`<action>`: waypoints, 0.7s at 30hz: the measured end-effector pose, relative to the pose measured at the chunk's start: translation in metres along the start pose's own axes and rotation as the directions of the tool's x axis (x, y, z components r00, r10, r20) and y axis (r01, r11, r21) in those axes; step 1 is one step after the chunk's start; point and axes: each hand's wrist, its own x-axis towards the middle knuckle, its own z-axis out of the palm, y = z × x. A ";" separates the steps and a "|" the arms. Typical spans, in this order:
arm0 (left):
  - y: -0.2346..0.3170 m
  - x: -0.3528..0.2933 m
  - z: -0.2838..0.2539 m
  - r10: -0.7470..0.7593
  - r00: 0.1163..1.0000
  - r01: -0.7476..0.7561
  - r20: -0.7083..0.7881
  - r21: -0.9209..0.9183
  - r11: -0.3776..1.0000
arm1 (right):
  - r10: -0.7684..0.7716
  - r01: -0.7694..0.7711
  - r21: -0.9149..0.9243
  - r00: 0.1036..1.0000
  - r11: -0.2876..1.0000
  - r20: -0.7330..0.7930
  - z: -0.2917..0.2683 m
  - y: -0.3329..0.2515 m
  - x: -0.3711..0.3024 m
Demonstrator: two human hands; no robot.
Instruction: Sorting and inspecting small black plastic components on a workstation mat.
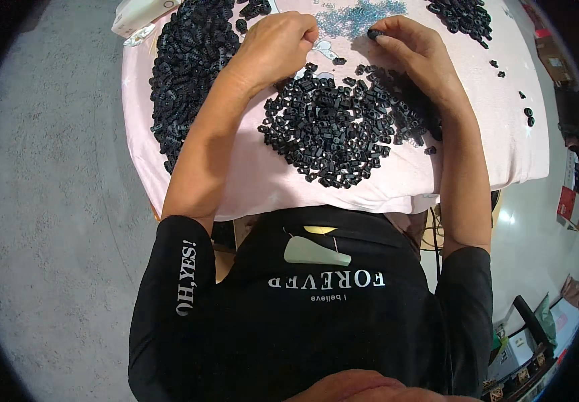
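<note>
Over the far middle of the table, my left hand (276,50) has its fingers curled together in a pinch beside a spread of small silvery-blue springs (363,19). Whatever is in those fingertips, if anything, is hidden. Across from it, my right hand (418,57) pinches a small rounded black plastic piece (374,33) between thumb and forefinger, at the near edge of the springs. Between my forearms lies a broad heap of small black plastic parts (330,130). One loose black part (339,61) sits just beyond that heap.
A tall pile of black ridged pieces (192,74) covers the table's left side. Another black pile (464,19) lies at the far right, with several stray pieces (529,117) nearer. A white package (141,15) stands at the far left corner. Pink cloth (504,151) covers the table.
</note>
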 end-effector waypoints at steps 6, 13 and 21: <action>0.003 -0.001 0.001 0.027 0.994 -0.028 -0.102 -0.009 1.000 | 0.071 -0.075 0.196 0.997 0.978 0.026 0.005 -0.004 0.000; 0.037 0.003 -0.020 -0.118 0.992 0.100 -0.036 -0.322 0.941 | 0.061 -0.067 0.238 0.998 0.969 0.032 0.004 0.000 0.000; 0.046 0.004 -0.020 -0.173 0.985 0.160 0.015 -0.473 0.867 | 0.066 -0.073 0.259 0.997 0.963 0.035 0.002 0.005 0.000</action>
